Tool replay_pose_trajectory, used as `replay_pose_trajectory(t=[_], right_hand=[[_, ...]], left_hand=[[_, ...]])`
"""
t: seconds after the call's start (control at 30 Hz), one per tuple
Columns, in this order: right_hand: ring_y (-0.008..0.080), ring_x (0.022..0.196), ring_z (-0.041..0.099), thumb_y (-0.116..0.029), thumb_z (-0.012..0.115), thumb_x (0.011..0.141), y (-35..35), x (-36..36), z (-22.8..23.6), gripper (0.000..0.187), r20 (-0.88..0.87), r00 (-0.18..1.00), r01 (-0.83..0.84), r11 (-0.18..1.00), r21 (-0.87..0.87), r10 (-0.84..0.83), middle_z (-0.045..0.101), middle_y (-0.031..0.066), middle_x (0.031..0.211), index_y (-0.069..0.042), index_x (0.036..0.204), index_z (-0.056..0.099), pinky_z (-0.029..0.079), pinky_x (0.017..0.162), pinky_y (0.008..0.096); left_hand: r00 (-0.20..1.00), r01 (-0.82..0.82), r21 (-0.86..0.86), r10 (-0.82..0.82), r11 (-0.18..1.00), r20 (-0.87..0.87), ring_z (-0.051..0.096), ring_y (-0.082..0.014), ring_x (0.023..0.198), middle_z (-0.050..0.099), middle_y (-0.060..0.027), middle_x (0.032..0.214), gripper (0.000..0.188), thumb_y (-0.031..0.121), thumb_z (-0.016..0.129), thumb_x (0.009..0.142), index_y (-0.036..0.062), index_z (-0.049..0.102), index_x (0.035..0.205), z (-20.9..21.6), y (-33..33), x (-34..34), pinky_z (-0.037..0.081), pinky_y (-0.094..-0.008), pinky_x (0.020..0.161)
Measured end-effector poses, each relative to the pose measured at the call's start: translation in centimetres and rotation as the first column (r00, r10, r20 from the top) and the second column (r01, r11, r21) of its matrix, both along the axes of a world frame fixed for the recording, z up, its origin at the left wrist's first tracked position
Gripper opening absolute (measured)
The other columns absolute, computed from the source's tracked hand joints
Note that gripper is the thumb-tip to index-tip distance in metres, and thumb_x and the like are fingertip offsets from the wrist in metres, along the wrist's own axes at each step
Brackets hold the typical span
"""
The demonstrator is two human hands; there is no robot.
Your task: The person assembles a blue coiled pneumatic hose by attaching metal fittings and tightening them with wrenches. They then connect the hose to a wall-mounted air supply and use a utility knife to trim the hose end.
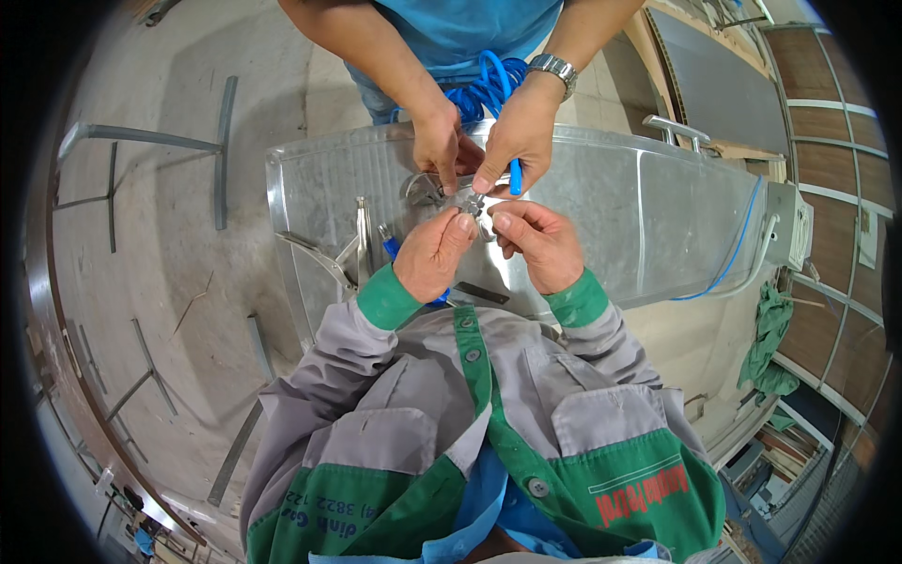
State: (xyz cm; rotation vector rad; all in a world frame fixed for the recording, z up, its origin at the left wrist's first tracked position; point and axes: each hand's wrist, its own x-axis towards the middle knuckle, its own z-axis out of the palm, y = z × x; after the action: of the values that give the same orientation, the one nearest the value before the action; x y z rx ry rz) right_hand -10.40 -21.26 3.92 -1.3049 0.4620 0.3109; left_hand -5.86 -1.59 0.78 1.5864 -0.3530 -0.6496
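My left hand (438,252) pinches a small shiny metal piece (467,201) between thumb and fingers, over the metal table (601,202). Close to its right side, my right hand (543,246) has thumb and fingertips pressed together; whatever they hold, if anything, is too small to make out. Across from me, a co-worker's two hands (519,132) touch the same metal piece from the far side. A blue hose (515,177) hangs by the co-worker's hand on the right. Beside my left hand lie a clamp-like metal tool (364,235) and a blue-handled tool (391,246).
Coiled blue hose (489,89) bunches in front of the co-worker. A dark flat metal strip (482,293) lies at the table's near edge, and another long-jawed clamp (318,256) at its left. Metal frames (225,150) stand on the floor to the left; green cloth (770,338) hangs right.
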Motion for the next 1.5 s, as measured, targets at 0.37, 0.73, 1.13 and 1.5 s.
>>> replay_pose_trajectory(t=[0.37, 0.73, 1.13, 1.5], right_hand=[[0.0111, 0.075, 0.058, -0.026, 0.063, 0.102, -0.1, -0.4, -0.8, 0.03, -0.017, 0.999, 0.036, 0.998, 0.048, -0.035, 0.067, 0.0038, 0.087, 0.002, 0.11, 0.071, 0.048, 0.066, 0.0264], [0.0096, 0.071, 0.056, -0.029, 0.062, 0.104, -0.6, -0.8, -0.6, 0.032, 0.056, 0.998, 0.007, 0.982, -0.19, 0.004, 0.064, 0.003, 0.081, 0.002, 0.101, 0.071, 0.046, 0.063, 0.025], [0.0094, 0.083, 0.059, -0.028, 0.061, 0.104, 0.3, -0.9, -0.9, 0.032, 0.059, 0.995, -0.077, 0.987, -0.143, 0.087, 0.068, 0.0042, 0.095, 0.002, 0.111, 0.071, 0.05, 0.074, 0.0261], [0.0121, 0.108, 0.058, -0.02, 0.058, 0.105, 1.9, -1.7, -2.2, 0.038, 0.156, 0.978, -0.128, 0.988, -0.089, 0.141, 0.065, 0.0034, 0.119, 0.004, 0.134, 0.061, 0.047, 0.096, 0.0281]], left_hand=[[0.986, 0.032, -0.137, -0.053, 0.99, -0.159, 0.052, -0.0249, 0.07, 0.055, -0.0114, 0.079, 0.04, 0.036, 0.041, 0.11, 0.0004, 0.055, 0.098, -0.1, 0.2, 0.1, 0.045, -0.0403, 0.067], [0.998, 0.013, -0.096, -0.019, 0.995, -0.062, 0.037, -0.0083, 0.069, 0.044, 0.0013, 0.079, 0.041, 0.041, 0.038, 0.111, 0.0047, 0.052, 0.097, 0.5, 0.4, 0.0, 0.034, -0.0243, 0.061], [0.99, 0.009, 0.121, -0.025, 0.993, 0.138, 0.059, -0.0398, 0.076, 0.062, -0.0192, 0.085, 0.032, 0.031, 0.047, 0.108, 0.0009, 0.058, 0.106, 0.5, 0.9, -0.1, 0.047, -0.0449, 0.069], [0.979, 0.065, 0.06, -0.076, 0.996, 0.192, 0.064, -0.0359, 0.078, 0.065, -0.0159, 0.087, 0.032, 0.031, 0.048, 0.107, 0.0018, 0.06, 0.114, -0.7, 0.7, -1.1, 0.05, -0.0445, 0.069]])
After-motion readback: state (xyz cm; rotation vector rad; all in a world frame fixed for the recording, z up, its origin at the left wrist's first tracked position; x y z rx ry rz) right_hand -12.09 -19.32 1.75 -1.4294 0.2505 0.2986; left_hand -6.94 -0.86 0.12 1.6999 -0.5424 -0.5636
